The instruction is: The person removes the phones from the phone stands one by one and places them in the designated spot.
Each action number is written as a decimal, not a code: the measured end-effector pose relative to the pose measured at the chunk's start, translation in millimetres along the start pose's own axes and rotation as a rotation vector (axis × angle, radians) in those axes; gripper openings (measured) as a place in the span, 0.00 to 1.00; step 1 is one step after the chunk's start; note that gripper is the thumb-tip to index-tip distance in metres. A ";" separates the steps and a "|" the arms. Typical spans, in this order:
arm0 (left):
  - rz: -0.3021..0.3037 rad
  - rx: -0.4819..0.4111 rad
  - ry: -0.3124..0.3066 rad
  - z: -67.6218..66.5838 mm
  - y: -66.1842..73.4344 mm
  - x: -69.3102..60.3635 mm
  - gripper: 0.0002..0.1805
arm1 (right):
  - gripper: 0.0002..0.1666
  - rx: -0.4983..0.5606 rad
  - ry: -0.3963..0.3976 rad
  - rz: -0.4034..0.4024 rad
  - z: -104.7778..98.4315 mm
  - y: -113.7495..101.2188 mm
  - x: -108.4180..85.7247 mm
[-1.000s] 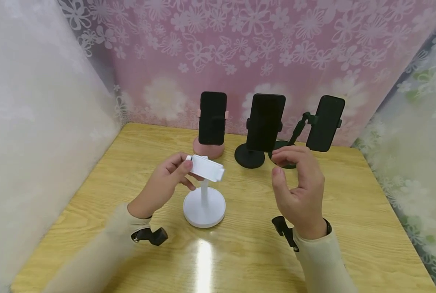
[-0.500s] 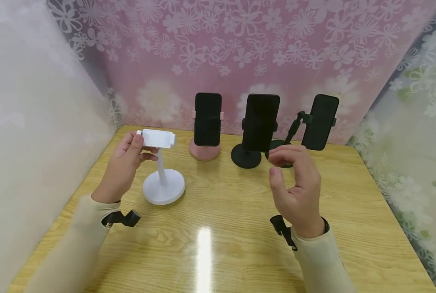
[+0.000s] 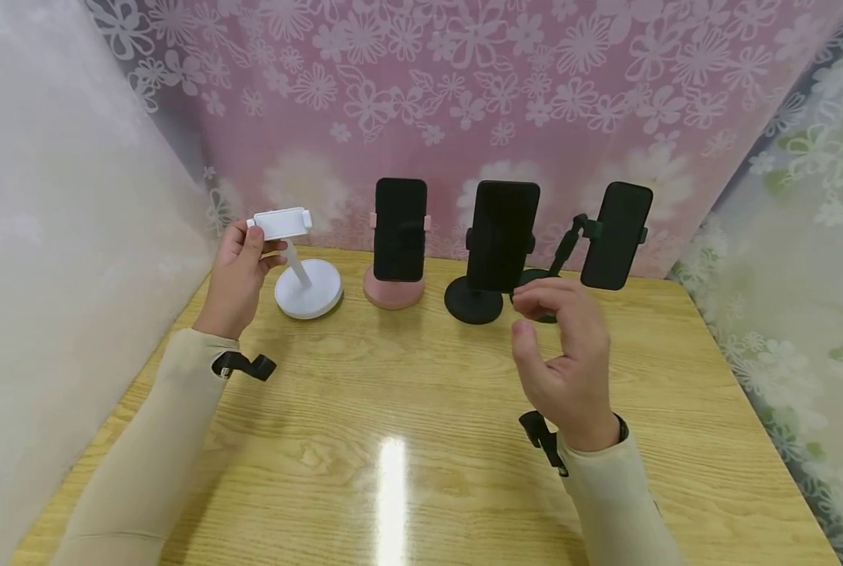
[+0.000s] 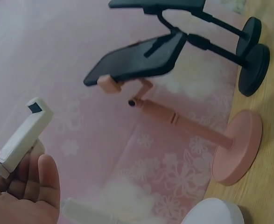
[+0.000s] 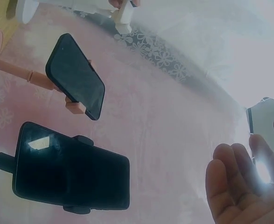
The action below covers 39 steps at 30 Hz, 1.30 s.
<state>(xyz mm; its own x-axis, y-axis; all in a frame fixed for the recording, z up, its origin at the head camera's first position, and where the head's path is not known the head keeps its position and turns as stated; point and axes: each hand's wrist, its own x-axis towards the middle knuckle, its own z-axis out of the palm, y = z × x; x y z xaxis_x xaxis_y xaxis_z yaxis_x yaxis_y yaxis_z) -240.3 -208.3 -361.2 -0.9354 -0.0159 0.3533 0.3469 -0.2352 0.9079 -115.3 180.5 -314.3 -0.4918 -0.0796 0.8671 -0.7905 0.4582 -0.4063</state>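
At the back left of the table, my left hand (image 3: 241,263) pinches the clamp end of a white phone stand (image 3: 310,291), thumb in front and fingers behind. No phone sits in that stand's clamp (image 4: 24,135). Just right of it stands a pink phone stand (image 3: 393,292) bearing a black phone (image 3: 400,229). My right hand (image 3: 566,354) hovers over the table's right half, fingers loosely bent with a gap to the thumb, holding nothing. Behind its fingertips is a black phone stand (image 3: 473,303) with a larger phone (image 3: 502,236).
A dark green phone stand (image 3: 568,244) holds another phone (image 3: 616,236) at the back right, its base partly hidden by the right hand. A pink flowered curtain (image 3: 421,102) hangs behind the wooden table (image 3: 322,440), with pale cloth (image 3: 60,196) at the left.
My left hand has carried the white phone stand left and toward the back, beside the pink one. The right hand has stayed nearly in place.
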 end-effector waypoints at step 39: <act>0.087 0.570 -0.196 70.8 -43.6 -11.1 0.21 | 0.45 -0.400 -0.541 0.294 4.9 37.3 -4.6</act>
<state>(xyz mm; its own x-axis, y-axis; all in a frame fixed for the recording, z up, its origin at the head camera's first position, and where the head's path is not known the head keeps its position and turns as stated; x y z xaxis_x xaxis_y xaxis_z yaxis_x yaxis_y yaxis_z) -240.3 -129.0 -388.7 -0.8905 0.1802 0.4177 0.4546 0.3175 0.8322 -144.3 193.6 -334.9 -0.8562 -0.2823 0.4326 -0.4555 0.8077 -0.3743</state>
